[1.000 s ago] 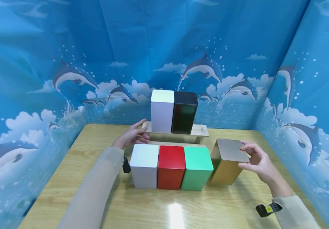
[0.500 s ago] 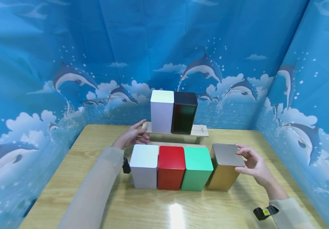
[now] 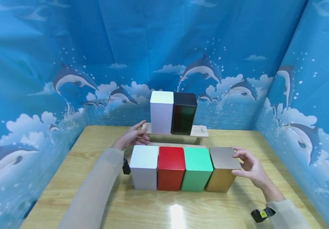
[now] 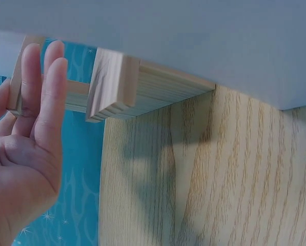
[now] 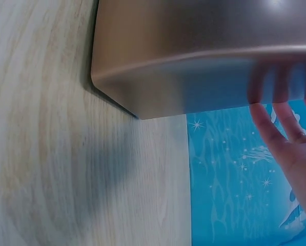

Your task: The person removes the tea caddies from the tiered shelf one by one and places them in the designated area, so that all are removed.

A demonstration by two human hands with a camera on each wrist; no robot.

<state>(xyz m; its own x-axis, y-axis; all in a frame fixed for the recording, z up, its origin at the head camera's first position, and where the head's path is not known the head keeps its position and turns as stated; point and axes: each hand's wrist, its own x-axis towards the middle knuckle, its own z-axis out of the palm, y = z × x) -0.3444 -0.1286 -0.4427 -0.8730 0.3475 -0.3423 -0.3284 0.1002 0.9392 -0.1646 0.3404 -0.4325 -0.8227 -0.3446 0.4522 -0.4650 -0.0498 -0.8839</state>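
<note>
In the head view my left hand [image 3: 132, 137] grips the left end of a wooden rack [image 3: 200, 131]. The left wrist view has the rack's board [image 4: 17, 89] between thumb and fingers [image 4: 51, 102]. My right hand [image 3: 251, 167] touches the right side of a bronze tin box [image 3: 224, 159]; the right wrist view has its fingertips [image 5: 258, 110] against the tin's side wall [image 5: 204, 84]. That tin stands upright, right of a green tin [image 3: 197, 159], a red tin [image 3: 171, 158] and a white tin [image 3: 144, 156], all in one row.
On the rack's upper shelf stand a second white tin [image 3: 162, 111] and a black tin [image 3: 184, 113], side by side. The wooden table [image 3: 101, 136] is bounded behind by a blue dolphin-print cloth [image 3: 124, 47] and on the right by a similar cloth side [image 3: 310, 111].
My right hand has moved the bronze tin left and toward me, until it stands beside the green tin. The left hand and the other tins look unmoved.
</note>
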